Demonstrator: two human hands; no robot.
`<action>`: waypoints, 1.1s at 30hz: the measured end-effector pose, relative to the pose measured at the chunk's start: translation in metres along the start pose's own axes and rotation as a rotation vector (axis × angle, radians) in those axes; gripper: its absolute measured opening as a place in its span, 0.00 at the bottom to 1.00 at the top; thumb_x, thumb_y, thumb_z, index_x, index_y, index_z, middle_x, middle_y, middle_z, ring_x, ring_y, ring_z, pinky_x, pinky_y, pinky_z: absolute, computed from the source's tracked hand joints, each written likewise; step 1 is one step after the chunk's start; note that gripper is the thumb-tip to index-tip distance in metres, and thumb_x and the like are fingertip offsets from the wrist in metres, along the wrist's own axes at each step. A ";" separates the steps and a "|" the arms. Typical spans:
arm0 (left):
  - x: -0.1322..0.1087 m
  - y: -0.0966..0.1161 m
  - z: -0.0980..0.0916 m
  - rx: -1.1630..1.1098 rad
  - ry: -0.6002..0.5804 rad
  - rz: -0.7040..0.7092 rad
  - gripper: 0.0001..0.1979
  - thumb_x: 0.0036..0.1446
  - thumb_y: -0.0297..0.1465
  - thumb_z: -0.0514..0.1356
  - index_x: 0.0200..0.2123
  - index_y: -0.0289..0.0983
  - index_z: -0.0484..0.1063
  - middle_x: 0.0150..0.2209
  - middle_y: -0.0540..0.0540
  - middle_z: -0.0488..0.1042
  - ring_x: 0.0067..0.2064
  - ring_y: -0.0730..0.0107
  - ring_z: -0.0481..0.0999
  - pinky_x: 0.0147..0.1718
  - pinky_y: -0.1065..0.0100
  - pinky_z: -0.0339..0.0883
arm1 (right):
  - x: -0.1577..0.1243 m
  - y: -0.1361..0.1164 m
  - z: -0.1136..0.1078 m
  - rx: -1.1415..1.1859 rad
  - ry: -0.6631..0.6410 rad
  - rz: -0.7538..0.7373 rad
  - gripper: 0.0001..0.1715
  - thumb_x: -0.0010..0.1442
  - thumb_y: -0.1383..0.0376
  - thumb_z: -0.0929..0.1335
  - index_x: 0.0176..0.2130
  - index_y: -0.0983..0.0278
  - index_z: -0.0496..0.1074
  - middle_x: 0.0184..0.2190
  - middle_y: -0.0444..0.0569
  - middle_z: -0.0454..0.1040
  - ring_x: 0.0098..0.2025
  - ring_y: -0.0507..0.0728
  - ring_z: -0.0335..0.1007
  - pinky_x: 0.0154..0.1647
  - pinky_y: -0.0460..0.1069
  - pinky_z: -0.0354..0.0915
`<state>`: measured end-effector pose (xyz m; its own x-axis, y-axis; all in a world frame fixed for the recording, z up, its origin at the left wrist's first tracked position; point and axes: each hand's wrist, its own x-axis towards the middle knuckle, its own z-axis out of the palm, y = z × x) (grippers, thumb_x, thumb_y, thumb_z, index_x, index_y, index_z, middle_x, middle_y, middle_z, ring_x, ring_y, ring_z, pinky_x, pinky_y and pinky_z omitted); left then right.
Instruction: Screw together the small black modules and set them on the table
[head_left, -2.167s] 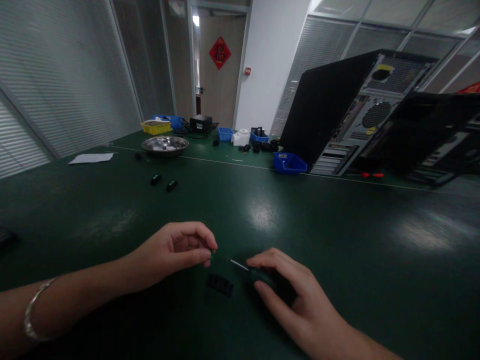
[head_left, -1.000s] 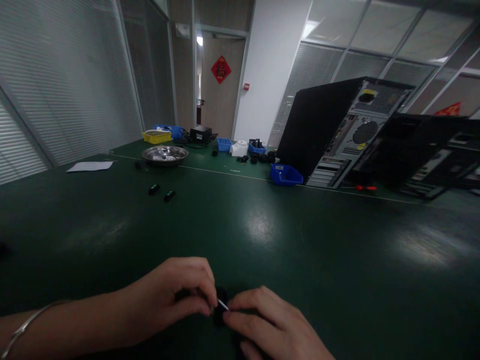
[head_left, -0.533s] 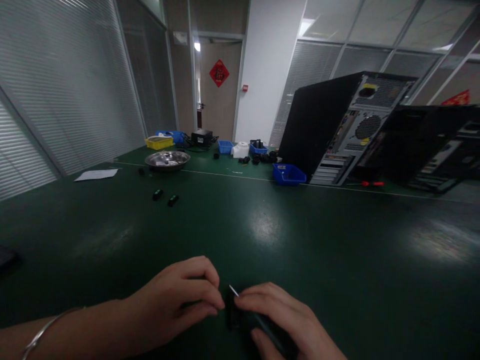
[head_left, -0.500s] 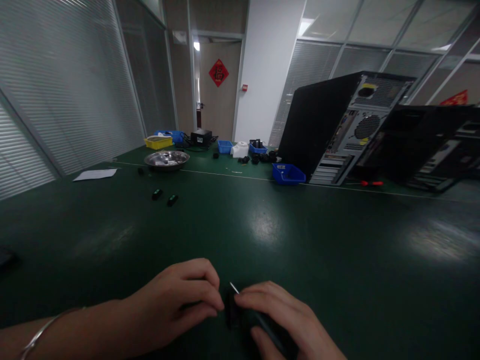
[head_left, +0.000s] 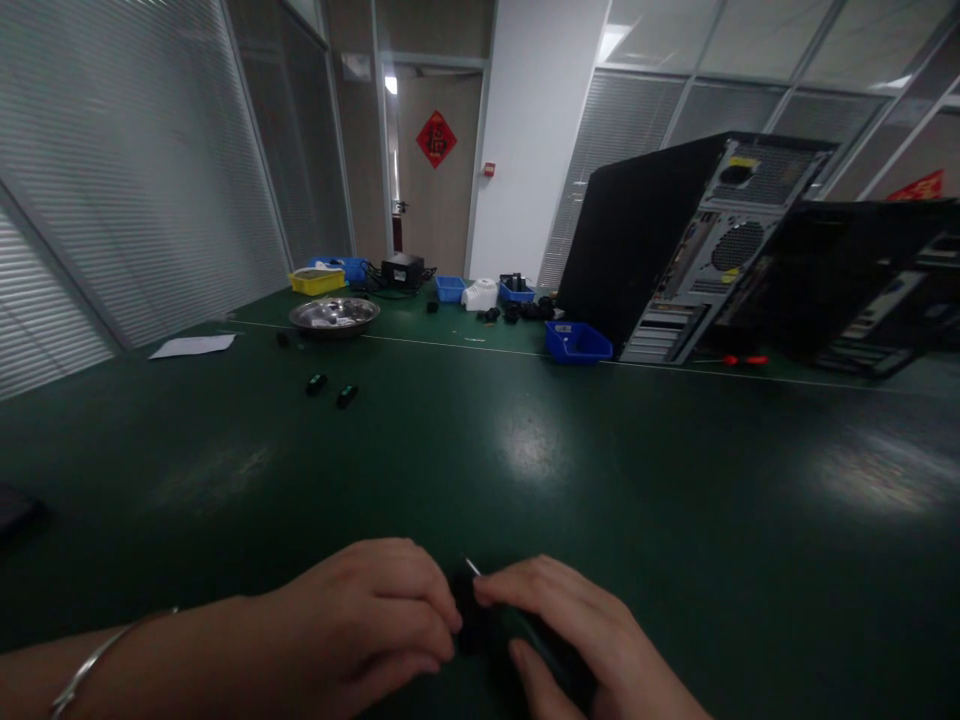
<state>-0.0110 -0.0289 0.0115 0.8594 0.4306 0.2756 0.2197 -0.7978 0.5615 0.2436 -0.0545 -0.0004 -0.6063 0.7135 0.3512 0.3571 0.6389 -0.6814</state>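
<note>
Both my hands meet at the near edge of the green table (head_left: pixel 525 440). My left hand (head_left: pixel 367 620), with a thin bracelet on the wrist, is closed with its fingertips pressed on a small black part (head_left: pixel 466 620) that is mostly hidden between the hands. My right hand (head_left: pixel 577 640) is closed round a dark-handled screwdriver (head_left: pixel 540 650). The thin metal tip of the screwdriver shows just above the black part.
Two small black parts (head_left: pixel 330 390) lie further out on the left. Behind them are a metal bowl (head_left: pixel 334 314), a sheet of paper (head_left: pixel 191 346), blue bins (head_left: pixel 577 343) and a yellow bin (head_left: pixel 316 282). Open computer cases (head_left: pixel 697 250) stand at the back right, a red-handled screwdriver (head_left: pixel 744 360) beside them.
My hands have come together from apart and drawn nearer to me. The left hand, which pinched a tiny piece, now presses on the black part. The screwdriver tip now meets the part.
</note>
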 end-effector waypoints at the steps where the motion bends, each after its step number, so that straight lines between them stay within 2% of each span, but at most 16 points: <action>1: 0.001 -0.001 0.001 -0.009 -0.004 0.019 0.13 0.61 0.18 0.59 0.45 0.39 0.73 0.45 0.44 0.79 0.46 0.64 0.77 0.50 0.67 0.71 | 0.000 0.000 0.000 0.001 -0.003 -0.014 0.25 0.57 0.77 0.64 0.52 0.62 0.72 0.44 0.53 0.81 0.44 0.58 0.78 0.46 0.51 0.74; 6: 0.003 -0.004 0.002 0.009 0.018 0.049 0.12 0.62 0.19 0.57 0.44 0.38 0.72 0.40 0.43 0.78 0.44 0.62 0.75 0.47 0.64 0.70 | 0.000 0.000 -0.002 0.024 0.002 -0.086 0.26 0.58 0.77 0.65 0.54 0.62 0.72 0.44 0.54 0.81 0.43 0.58 0.78 0.44 0.51 0.75; 11: -0.001 -0.008 0.004 0.132 0.132 0.027 0.12 0.62 0.19 0.56 0.43 0.39 0.74 0.38 0.44 0.74 0.37 0.66 0.73 0.35 0.69 0.67 | 0.001 -0.005 -0.006 0.066 0.087 -0.113 0.26 0.58 0.79 0.65 0.53 0.60 0.72 0.43 0.53 0.79 0.43 0.57 0.78 0.43 0.50 0.75; 17: 0.008 -0.009 0.004 0.208 0.246 0.115 0.10 0.66 0.21 0.56 0.45 0.38 0.73 0.38 0.44 0.78 0.37 0.66 0.75 0.37 0.68 0.69 | 0.003 -0.004 0.000 0.104 0.153 0.059 0.20 0.62 0.76 0.64 0.49 0.58 0.73 0.41 0.48 0.78 0.42 0.55 0.77 0.43 0.48 0.74; 20: 0.014 -0.004 0.003 0.308 0.260 0.188 0.11 0.68 0.21 0.53 0.46 0.37 0.72 0.37 0.43 0.81 0.37 0.64 0.77 0.40 0.65 0.71 | 0.003 0.000 0.004 0.121 0.145 0.122 0.20 0.63 0.75 0.64 0.50 0.59 0.73 0.42 0.48 0.78 0.44 0.56 0.77 0.44 0.49 0.73; 24: 0.019 0.002 0.004 0.417 0.263 0.274 0.12 0.70 0.21 0.49 0.45 0.34 0.72 0.36 0.40 0.81 0.36 0.62 0.78 0.38 0.63 0.74 | 0.002 0.000 0.006 0.162 0.101 0.138 0.18 0.63 0.75 0.64 0.48 0.60 0.74 0.41 0.48 0.77 0.42 0.56 0.76 0.43 0.50 0.71; 33: 0.022 0.014 0.002 0.516 0.180 0.318 0.15 0.71 0.21 0.46 0.43 0.28 0.73 0.35 0.37 0.81 0.35 0.59 0.80 0.37 0.62 0.76 | 0.002 -0.003 0.005 0.189 0.084 0.154 0.16 0.62 0.76 0.64 0.44 0.61 0.75 0.39 0.47 0.77 0.41 0.55 0.75 0.43 0.50 0.70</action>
<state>0.0120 -0.0313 0.0242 0.8382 0.1671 0.5192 0.1989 -0.9800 -0.0057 0.2379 -0.0563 -0.0008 -0.4910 0.8248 0.2803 0.2970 0.4610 -0.8362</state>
